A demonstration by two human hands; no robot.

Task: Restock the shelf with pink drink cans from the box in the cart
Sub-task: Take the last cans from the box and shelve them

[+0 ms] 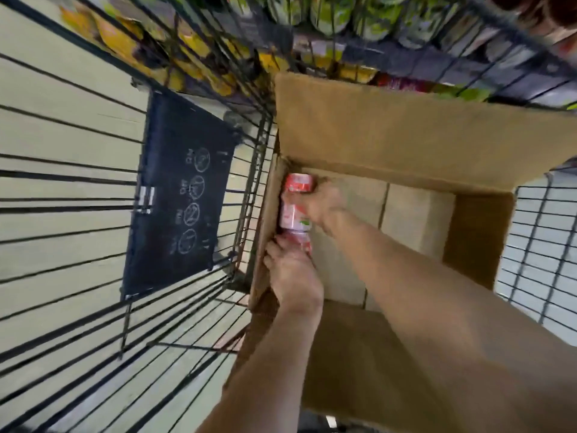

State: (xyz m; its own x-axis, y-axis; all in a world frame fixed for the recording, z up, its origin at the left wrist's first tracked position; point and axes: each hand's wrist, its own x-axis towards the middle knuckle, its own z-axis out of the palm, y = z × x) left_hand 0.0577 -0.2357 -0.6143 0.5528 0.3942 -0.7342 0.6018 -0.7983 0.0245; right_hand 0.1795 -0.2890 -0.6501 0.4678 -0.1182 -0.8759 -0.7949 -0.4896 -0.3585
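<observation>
Pink drink cans [293, 214]: three, in a row one after another along the left wall of the box [480, 242], centre of frame. Far can [299, 182] is red-pink with white print and sits uppermost in the frame. Middle can [290, 218] is paler pink with a green mark. Near can [304, 243] is mostly hidden under a hand. Motion blur, labels unreadable; lying or standing, cannot tell.

Right hand [323, 203], arm coming in from lower right, reaches across the box. Its fingers [326, 186] are curled over the middle can, grasping it right at the seam with the far can. Whether they also touch the far can, cannot tell. Left hand [293, 273], arm coming in from bottom centre, sits just below. Its fingers are wrapped round the near can, grasping it, close against the box's left wall.

Box is brown cardboard, top open, flaps spread: far flap [406, 132] toward upper right, near flap [349, 364] at lower centre under the forearms. Box bottom [415, 214] shows right of the cans. Box sits in the right part of a wire cart [253, 189]; cart bars fill the left half of the frame. Black panel [178, 198] with white circled icons hangs on the wires, left of centre. Pale floor [62, 73] shows through the bars. Shelf [315, 46] with yellow and green packs runs along the top edge, beyond the cart.
</observation>
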